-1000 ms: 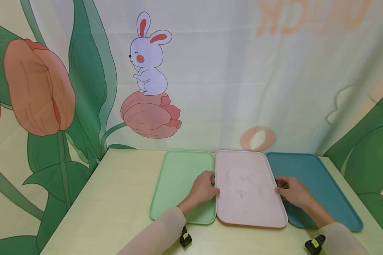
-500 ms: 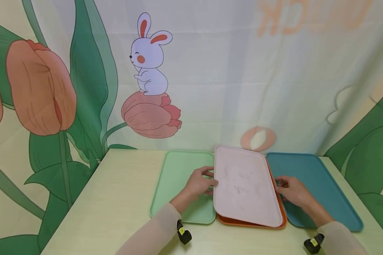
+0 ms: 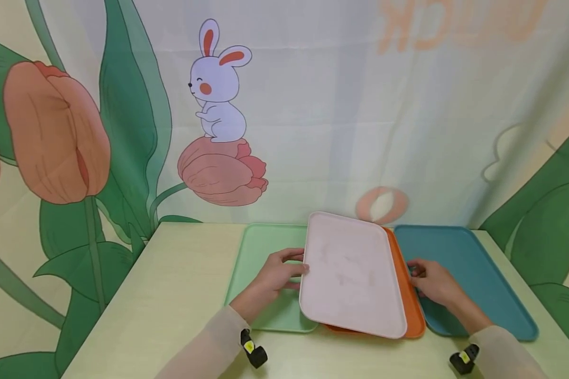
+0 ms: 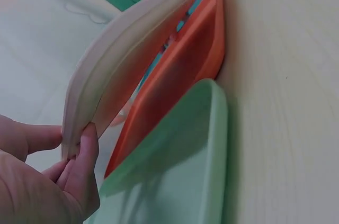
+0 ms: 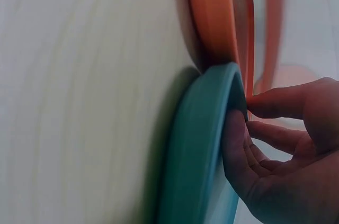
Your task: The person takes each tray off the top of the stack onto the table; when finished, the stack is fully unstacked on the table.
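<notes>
A pale pink tray (image 3: 353, 273) hangs tilted over an orange tray (image 3: 408, 295), its right side lower towards the front. My left hand (image 3: 275, 276) pinches the pink tray's left rim, thumb on top and fingers beneath, as the left wrist view shows. The orange tray lies on the table, partly covered by the pink one. At its right rim, my right hand (image 3: 433, 281) pinches the edge. In the right wrist view the thumb meets the orange rim, while the other fingers curl just inside the rim of the blue tray (image 5: 193, 144).
A light green tray (image 3: 261, 242) lies left of the orange one, partly under my left hand. The blue tray fills the table's right side. The pale wood-look table (image 3: 170, 295) ends at a curtain (image 3: 313, 131) printed with tulips and a rabbit.
My left hand has lifted the pink tray off the orange tray and moved it left, uncovering the orange one's right side. The right hand has stayed nearly in place.
</notes>
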The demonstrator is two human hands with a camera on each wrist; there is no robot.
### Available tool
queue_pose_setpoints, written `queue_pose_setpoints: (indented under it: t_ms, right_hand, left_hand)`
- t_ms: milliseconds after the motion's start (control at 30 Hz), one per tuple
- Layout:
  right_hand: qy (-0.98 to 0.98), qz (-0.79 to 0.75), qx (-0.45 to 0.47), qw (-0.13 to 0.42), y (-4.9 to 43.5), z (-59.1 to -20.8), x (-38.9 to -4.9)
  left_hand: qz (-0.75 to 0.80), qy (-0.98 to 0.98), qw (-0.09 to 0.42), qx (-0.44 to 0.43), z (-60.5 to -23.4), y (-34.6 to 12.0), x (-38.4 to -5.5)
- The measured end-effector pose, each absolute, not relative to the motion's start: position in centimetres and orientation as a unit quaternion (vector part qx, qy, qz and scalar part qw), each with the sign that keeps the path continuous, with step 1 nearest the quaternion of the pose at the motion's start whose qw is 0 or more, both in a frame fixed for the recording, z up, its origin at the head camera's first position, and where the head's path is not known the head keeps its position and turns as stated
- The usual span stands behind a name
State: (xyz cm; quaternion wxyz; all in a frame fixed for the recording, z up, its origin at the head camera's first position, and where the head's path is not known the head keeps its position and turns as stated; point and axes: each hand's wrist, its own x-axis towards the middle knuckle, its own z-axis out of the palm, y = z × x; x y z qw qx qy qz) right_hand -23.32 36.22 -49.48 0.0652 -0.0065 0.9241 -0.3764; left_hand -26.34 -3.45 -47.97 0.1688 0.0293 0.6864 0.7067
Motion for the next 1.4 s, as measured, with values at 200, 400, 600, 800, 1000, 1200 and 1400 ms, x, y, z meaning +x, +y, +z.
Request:
queue_pose_setpoints:
  t_ms: [200, 400, 600, 800, 1000, 1200, 1400]
  right_hand:
    - [0.924, -0.376, -0.012, 0.064, 36.1, -49.4, -23.5]
    - [0.924, -0.376, -0.018, 0.067, 36.2, -49.0, -23.4]
    - [0.925, -0.374, -0.014, 0.067, 36.2, -49.3, -23.6]
    - [0.926, -0.373, -0.017, 0.060, 36.1, -49.8, -23.3]
    - [0.926, -0.372, -0.012, 0.059, 36.2, -49.8, -23.2]
    - [0.926, -0.372, -0.010, 0.065, 36.2, -49.8, -23.3]
    - [0.924, -0.377, -0.011, 0.064, 36.3, -49.5, -23.4]
  left_hand:
    - [0.700, 0.693, 0.173, 0.023, -47.3, -7.3, -26.6]
    - [0.685, 0.710, 0.162, -0.006, -46.6, -11.7, -26.9]
    - [0.656, 0.738, 0.154, -0.034, -46.1, -16.6, -26.9]
    - [0.630, 0.761, 0.147, -0.055, -46.1, -21.2, -26.4]
    - [0.617, 0.773, 0.137, -0.056, -45.9, -24.9, -26.3]
    - [0.613, 0.778, 0.123, -0.059, -45.5, -28.6, -26.0]
    - [0.608, 0.782, 0.121, -0.065, -45.9, -31.7, -25.8]
